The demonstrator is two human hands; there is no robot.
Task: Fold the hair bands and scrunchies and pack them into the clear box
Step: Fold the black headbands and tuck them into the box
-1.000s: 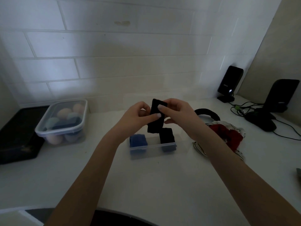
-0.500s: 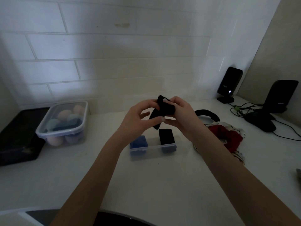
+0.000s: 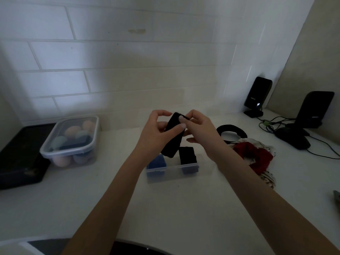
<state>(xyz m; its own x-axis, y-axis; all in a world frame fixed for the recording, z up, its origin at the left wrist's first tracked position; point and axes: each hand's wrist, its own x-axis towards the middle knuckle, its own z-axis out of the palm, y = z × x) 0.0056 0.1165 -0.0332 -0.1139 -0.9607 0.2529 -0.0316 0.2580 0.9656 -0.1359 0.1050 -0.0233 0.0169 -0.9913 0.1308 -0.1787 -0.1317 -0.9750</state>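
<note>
A flattened black hair band [image 3: 173, 139] hangs tilted above the clear box [image 3: 173, 172]. My left hand [image 3: 156, 133] pinches its upper part with thumb and fingers. My right hand [image 3: 200, 131] grips its top end from the right. Inside the box sit a folded blue band [image 3: 157, 162] at the left and a folded black band [image 3: 187, 156] at the right. To the right on the counter lie a black hair band [image 3: 231, 130], a red scrunchie [image 3: 255, 157] and a white patterned scrunchie [image 3: 266, 178].
A lidded plastic tub [image 3: 71, 142] with round pastel items stands at the left, beside a black tray [image 3: 20, 157]. Two black speakers [image 3: 257, 96] [image 3: 314, 111], a dark mouse-like device [image 3: 292, 138] and cables [image 3: 272, 124] occupy the back right. A white tiled wall rises behind.
The band was bunched between both hands half a second ago; now it hangs longer and flatter, tilted down to the left. Both hands stay above the box.
</note>
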